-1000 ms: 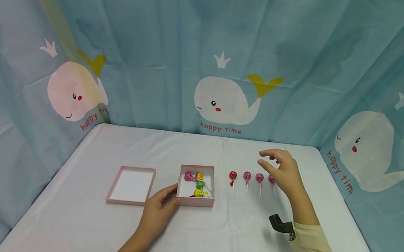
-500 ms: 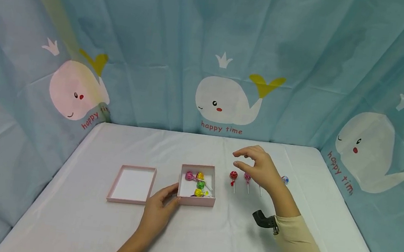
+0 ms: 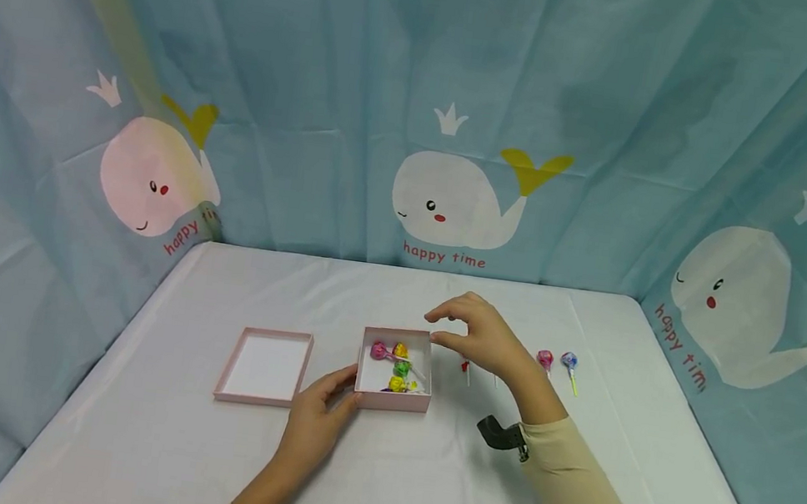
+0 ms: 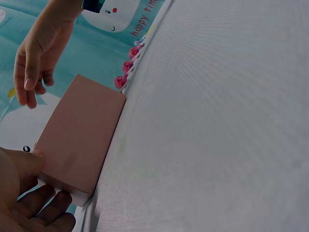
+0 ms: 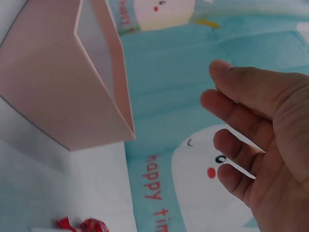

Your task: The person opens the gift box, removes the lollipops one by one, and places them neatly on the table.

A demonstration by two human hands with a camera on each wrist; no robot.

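White tablecloth (image 3: 375, 484); L hand (image 3: 314, 422) grips pink box (image 3: 393, 402) by its near-left corner, prob. to steady it, sweets (image 3: 401, 368) inside just past that grip. R hand (image 3: 482, 339) hovers empty nr right rim, fingers loosely bent; lollipops (image 3: 545, 358) lie below & right.

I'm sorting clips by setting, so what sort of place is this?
Probably a makeshift recording booth: a whale-print curtain hangs behind and on both sides of a white-covered table, and a black gadget sticks out by the right sleeve.
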